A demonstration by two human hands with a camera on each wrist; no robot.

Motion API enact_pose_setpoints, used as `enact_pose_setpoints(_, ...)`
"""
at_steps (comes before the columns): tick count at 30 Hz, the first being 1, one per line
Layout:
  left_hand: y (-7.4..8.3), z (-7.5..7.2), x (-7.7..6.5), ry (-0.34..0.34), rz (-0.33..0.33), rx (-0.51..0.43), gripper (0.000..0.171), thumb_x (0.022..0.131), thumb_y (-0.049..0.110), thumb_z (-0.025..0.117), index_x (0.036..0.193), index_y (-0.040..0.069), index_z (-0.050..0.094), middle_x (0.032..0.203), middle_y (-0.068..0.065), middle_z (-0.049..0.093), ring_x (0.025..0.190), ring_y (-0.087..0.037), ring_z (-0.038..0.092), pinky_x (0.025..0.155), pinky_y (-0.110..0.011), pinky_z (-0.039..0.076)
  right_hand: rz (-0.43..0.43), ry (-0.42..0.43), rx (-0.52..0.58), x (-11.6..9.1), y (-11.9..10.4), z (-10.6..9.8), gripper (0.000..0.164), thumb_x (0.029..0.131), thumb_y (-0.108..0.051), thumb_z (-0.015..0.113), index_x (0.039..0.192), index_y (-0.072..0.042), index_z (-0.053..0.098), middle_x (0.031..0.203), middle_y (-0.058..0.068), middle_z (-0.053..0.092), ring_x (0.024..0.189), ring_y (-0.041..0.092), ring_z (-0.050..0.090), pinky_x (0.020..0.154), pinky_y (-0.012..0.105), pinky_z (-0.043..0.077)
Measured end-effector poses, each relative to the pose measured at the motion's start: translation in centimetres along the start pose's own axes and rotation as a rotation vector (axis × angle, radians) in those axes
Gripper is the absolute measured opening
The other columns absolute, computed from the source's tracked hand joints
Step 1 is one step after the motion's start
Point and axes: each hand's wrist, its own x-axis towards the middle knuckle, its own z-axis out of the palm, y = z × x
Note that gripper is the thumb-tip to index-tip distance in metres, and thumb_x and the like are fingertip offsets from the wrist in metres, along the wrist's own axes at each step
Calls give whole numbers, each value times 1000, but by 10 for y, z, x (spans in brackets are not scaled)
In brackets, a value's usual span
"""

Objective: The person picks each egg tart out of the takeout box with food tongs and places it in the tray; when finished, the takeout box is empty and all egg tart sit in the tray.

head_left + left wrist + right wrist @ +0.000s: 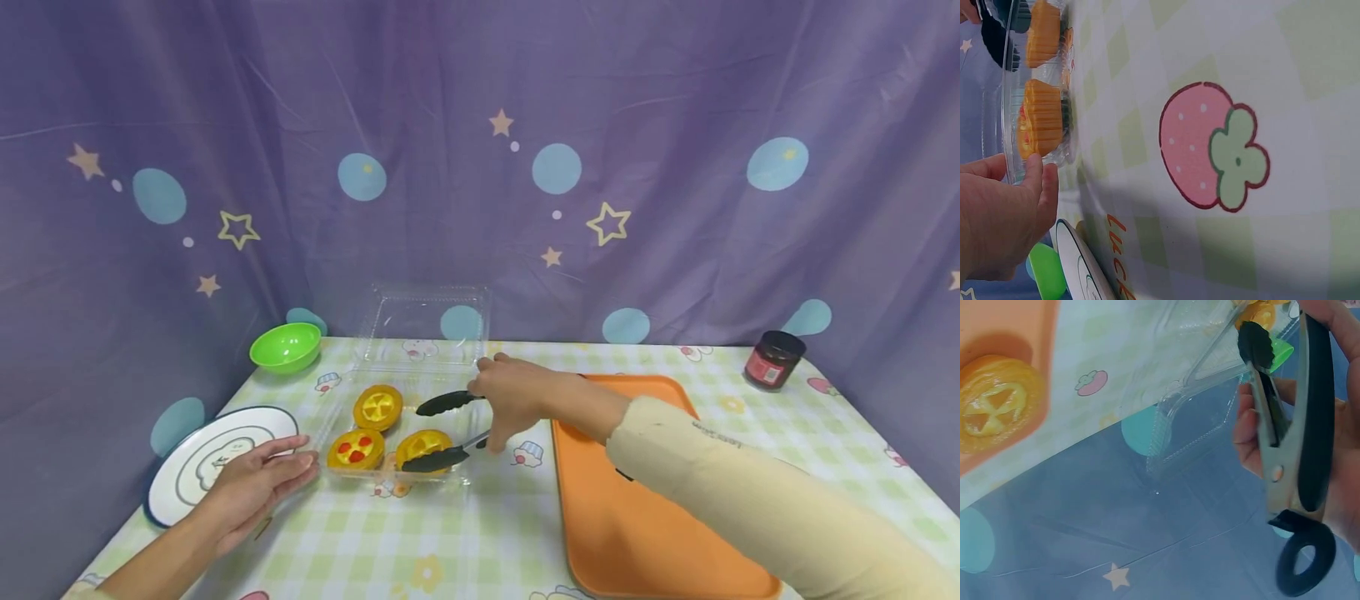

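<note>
My right hand [510, 398] grips a pair of tongs [1316, 412] with black handles and black scalloped tips. The tongs' tips are spread apart over a clear plastic box [469, 482], its hinged lid standing up at the back. Three tarts sit in the box: a yellow-topped tart [424, 446] at front right, partly covered by the lower tip, a tart with red pieces [356, 450] at front left, and another yellow-topped tart [378, 407] behind. At the box's left wall, my left hand [251, 487] touches the side with extended fingers.
To the left lie a white plate [168, 479] with a dark rim and, farther back, a green bowl [287, 348]. An orange tray [600, 517] lies right of the box under my right arm, holding a tart [997, 403]. A dark jar [774, 361] stands at back right.
</note>
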Motion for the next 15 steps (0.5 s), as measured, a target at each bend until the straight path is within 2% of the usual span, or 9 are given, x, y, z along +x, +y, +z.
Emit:
enact_pose_setpoints(4, -1, 0, 0, -2, 0, -6, 67, 94, 1, 59, 145, -15, 18, 102, -3, 66, 96, -11, 66, 95, -32, 54, 54, -97, 16, 7, -4, -3, 74, 69, -39, 84, 134, -15, 58, 129, 4, 53, 110, 25, 47, 86, 30, 51)
enact_pose_setpoints(7, -1, -1, 0, 0, 0, 0, 67, 93, 2, 60, 145, -15, 19, 102, -3, 66, 96, -10, 66, 94, -31, 54, 72, -140, 41, 11, -6, -4, 76, 69, -38, 85, 135, -15, 56, 131, 3, 52, 113, 24, 46, 89, 31, 51)
enact_pose_setpoints(15, -1, -1, 0, 0, -5, -7, 69, 93, 3, 61, 145, -14, 19, 104, -3, 66, 96, -10, 66, 95, -31, 54, 41, -135, 49, 15, -8, 0, 70, 70, -36, 84, 131, -13, 59, 128, 4, 53, 115, 23, 46, 91, 30, 50)
